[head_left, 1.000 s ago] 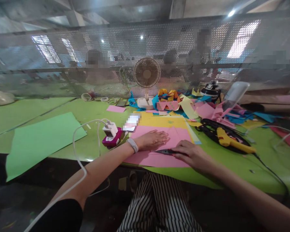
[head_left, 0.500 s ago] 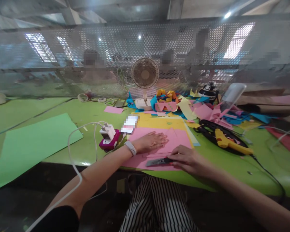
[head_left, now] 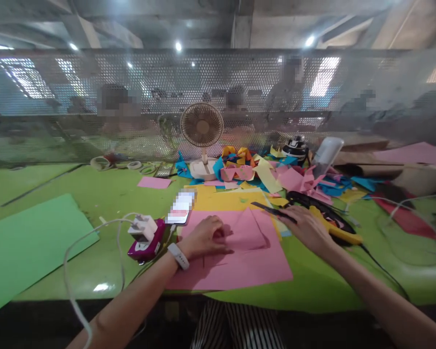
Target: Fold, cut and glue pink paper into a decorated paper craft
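Note:
My left hand (head_left: 210,237), with a white band on its wrist, has its fingers curled at the left edge of a cut piece of pink paper (head_left: 249,232). That piece stands partly lifted and casts a shadow on the larger pink sheet (head_left: 240,274) beneath. In my right hand (head_left: 305,228) is a utility knife (head_left: 272,210), held above the right side of the paper and pointing left. Yellow sheets (head_left: 214,199) show behind the pink ones.
A phone (head_left: 181,207) and a purple power strip (head_left: 150,242) with white plugs lie left. At right, a yellow glue gun (head_left: 334,232) rests on a black tray. Behind stand a fan (head_left: 202,127) and a heap of paper scraps (head_left: 240,169). Green paper (head_left: 39,247) lies far left.
My left hand has gone from lying flat to curled fingers, and the pink piece is lifting. My right hand has moved the knife up and away from the sheet's front. The view has shifted.

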Motion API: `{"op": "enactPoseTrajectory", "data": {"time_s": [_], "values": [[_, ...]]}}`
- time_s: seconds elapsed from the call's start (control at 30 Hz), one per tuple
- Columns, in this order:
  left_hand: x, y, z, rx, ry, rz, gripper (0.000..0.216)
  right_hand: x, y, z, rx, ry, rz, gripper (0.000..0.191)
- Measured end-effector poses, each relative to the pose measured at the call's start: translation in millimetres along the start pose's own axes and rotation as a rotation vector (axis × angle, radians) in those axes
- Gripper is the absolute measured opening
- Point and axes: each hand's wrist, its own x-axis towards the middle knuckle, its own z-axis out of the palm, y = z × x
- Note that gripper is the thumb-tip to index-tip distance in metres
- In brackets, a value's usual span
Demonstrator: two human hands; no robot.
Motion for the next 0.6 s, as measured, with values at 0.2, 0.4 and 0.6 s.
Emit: {"op": "enactPoseTrajectory", "data": {"time_s": [0.2,0.4,0.6], "values": [[-4,-3,-2,-0.467,-0.051,-0.121,0.03,10,4,8,-0.055,-0.008,0.027,0.027],[-2,-7,-4,-0.567,0.024,-0.228,0.04,15,-26,-5,0.326,-0.045,-0.014,0.03],[6,5,-10,-0.503,-0.042,-0.258,0.04,32,-62,1,0.673,-0.225,0.129,0.064]]}}
